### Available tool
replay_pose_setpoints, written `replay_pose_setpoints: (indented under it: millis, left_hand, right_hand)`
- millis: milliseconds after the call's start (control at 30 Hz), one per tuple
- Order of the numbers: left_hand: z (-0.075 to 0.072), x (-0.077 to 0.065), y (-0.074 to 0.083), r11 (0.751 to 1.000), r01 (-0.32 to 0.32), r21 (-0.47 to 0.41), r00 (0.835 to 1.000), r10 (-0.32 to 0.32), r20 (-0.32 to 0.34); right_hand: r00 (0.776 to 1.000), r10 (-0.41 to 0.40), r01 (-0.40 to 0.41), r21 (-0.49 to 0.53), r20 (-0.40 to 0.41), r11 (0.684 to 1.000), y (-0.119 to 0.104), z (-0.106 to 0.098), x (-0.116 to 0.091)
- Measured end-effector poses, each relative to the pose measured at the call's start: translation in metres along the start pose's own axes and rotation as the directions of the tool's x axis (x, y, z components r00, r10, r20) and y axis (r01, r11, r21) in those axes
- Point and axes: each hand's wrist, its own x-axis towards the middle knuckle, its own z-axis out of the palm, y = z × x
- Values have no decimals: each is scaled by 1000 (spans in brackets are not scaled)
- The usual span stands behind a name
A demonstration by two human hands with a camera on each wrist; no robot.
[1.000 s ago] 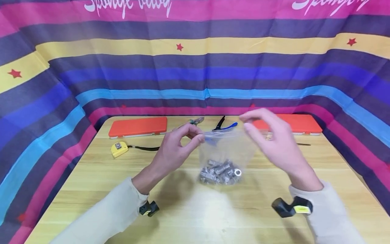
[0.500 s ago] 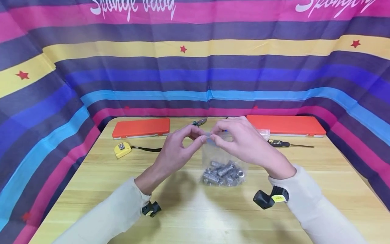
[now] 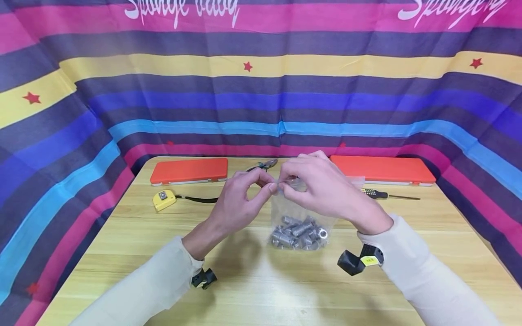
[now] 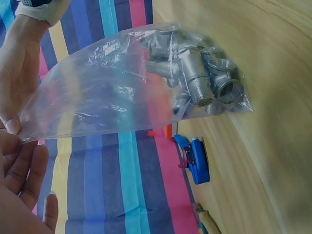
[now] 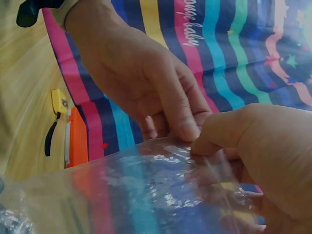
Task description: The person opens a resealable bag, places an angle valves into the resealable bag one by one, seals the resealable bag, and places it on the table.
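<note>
A clear zip plastic bag (image 3: 281, 206) hangs upright at the middle of the table, with several silver threaded metal pipe fittings (image 3: 299, 233) heaped at its bottom. My left hand (image 3: 242, 194) pinches the bag's top left corner between thumb and forefinger. Right beside it, my right hand (image 3: 322, 188) pinches the same top edge, the fingertips of both hands meeting. In the left wrist view, the bag (image 4: 97, 97) narrows toward the fingers and the fittings (image 4: 195, 73) bunch at the far end. The right wrist view shows the plastic (image 5: 156, 190) stretched below both thumbs.
Two flat red cases (image 3: 189, 171) (image 3: 383, 169) lie at the back left and right. A yellow tape measure (image 3: 164, 200) with a black strap sits left, pliers (image 3: 265, 164) behind the hands, a screwdriver (image 3: 377, 194) right. A blue-handled tool (image 4: 195, 158) shows in the left wrist view.
My right hand has come in from the right to the bag's top left corner and now pinches there next to the left hand. The left hand keeps its hold.
</note>
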Motion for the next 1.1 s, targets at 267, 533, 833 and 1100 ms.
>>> replay_pose_setpoints:
  millis: [267, 533, 833, 1100]
  left_hand:
    - [3, -3, -3, 997, -73, 6, 996, 73, -52]
    - [5, -6, -3, 993, -115, 1, 989, 115, -92]
    - [9, -9, -7, 991, -134, -5, 984, 133, -122]
    - [9, -10, -7, 991, -133, -7, 983, 131, -130]
  right_hand:
    - [999, -31, 30, -72, -13, 997, 2, -3, -4]
    - [1000, -26, 27, -63, 12, 998, 8, -10, -13]
    - [998, -54, 52, -84, -19, 995, 19, -11, -25]
    - [993, -76, 62, -152, -89, 986, 27, -16, -34]
